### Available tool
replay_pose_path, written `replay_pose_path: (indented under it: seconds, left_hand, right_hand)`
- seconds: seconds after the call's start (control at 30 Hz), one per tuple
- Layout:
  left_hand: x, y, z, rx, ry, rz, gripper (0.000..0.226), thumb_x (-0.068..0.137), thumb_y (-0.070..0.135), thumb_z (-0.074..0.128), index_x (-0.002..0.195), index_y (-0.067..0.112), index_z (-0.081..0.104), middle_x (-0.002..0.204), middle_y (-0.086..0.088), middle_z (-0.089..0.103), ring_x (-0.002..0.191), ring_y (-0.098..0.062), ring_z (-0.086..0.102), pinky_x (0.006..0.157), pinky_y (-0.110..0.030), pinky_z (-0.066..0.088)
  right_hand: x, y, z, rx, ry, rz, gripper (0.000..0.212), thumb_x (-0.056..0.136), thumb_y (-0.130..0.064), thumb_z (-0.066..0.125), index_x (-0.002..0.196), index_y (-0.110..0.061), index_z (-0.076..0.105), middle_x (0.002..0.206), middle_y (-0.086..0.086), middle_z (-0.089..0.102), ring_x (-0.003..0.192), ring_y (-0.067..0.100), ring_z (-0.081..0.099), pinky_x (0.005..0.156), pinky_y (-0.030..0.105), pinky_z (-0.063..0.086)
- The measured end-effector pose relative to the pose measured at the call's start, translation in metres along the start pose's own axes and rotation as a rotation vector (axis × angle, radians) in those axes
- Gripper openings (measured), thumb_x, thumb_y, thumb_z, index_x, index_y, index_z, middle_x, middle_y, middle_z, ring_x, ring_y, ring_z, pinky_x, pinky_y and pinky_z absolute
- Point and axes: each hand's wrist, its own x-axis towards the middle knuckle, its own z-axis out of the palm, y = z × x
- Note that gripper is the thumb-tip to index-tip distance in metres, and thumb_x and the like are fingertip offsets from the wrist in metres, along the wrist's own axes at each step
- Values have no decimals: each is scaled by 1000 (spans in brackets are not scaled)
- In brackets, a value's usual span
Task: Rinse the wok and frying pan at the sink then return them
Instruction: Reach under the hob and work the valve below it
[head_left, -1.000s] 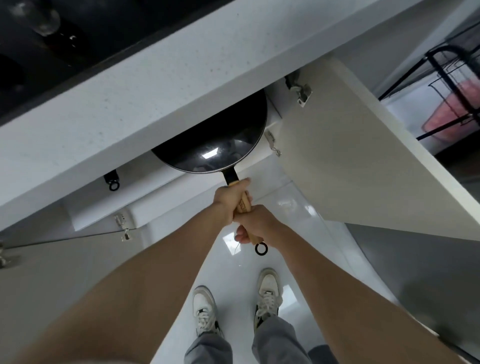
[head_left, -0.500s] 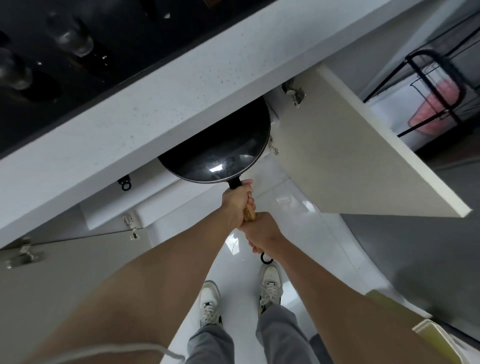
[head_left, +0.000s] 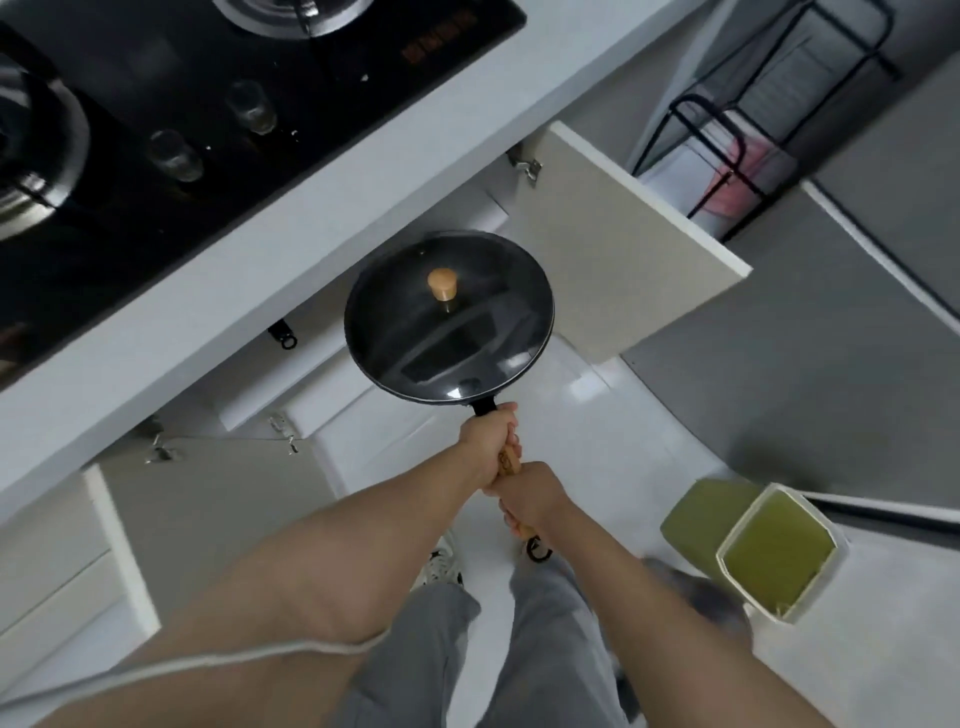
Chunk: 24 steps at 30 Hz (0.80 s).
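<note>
Wok handle (head_left: 510, 460) first: I have both fists wrapped round its wooden grip, my right hand (head_left: 530, 499) nearest me at the butt end just above the black hanging loop (head_left: 540, 550), my left hand (head_left: 488, 431) further up by the black neck. Two hands, I judge, because the load sits far out on a long lever. Beyond them the wok (head_left: 449, 317) hangs level in the air, clear of the cupboard, its glass lid (head_left: 415, 291) on and wooden knob (head_left: 442, 285) upright. Off to my right stands a green bin (head_left: 774, 561). Behind the wok the cabinet door (head_left: 618, 260) stands open, and above that run the white countertop (head_left: 291, 218) and the black gas hob (head_left: 208, 104). No sink in view, so rinsing is yet to come.
</note>
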Motion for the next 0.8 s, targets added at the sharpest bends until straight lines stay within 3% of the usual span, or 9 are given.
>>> replay_pose_path:
  seconds: [0.17,0.3,0.5,0.63,0.8]
  left_hand:
    - [-55,-47,-6,82,-33,-45,26,92,6,51,102,18,71,48,4,43,37,-9,40,46,-22,42]
    - [-98,-82,-3,130,-77,-78,13,93,10,57,95,15,69,45,4,41,37,-8,39,42,-19,40]
    - [-158,-130,13,177,-111,-53,12,92,11,61,82,13,66,51,3,44,40,-8,40,43,-18,39]
    - [-212,-150,22,188,-133,23,36,88,8,58,56,14,45,38,4,39,30,-8,37,39,-13,33]
    - [-287,-175,11,240,-209,180,32,86,1,45,56,13,42,31,2,35,24,-13,36,42,-14,37]
  right_hand:
    - [-68,44,9,60,32,28,15,83,-6,63,70,-7,56,55,8,53,41,16,47,42,23,40]
    - [-110,80,10,133,49,43,11,82,-4,62,73,-7,56,55,8,51,39,15,45,42,23,39]
    - [-172,129,-1,155,112,-22,10,82,-4,61,75,-7,55,56,8,51,39,15,45,41,21,38]
    - [-228,146,-11,129,156,-104,11,82,-4,60,75,-7,53,56,9,50,40,15,44,39,21,37]
    - [-301,170,1,107,197,-223,11,81,-2,60,74,-8,53,53,9,48,39,16,43,39,21,38]
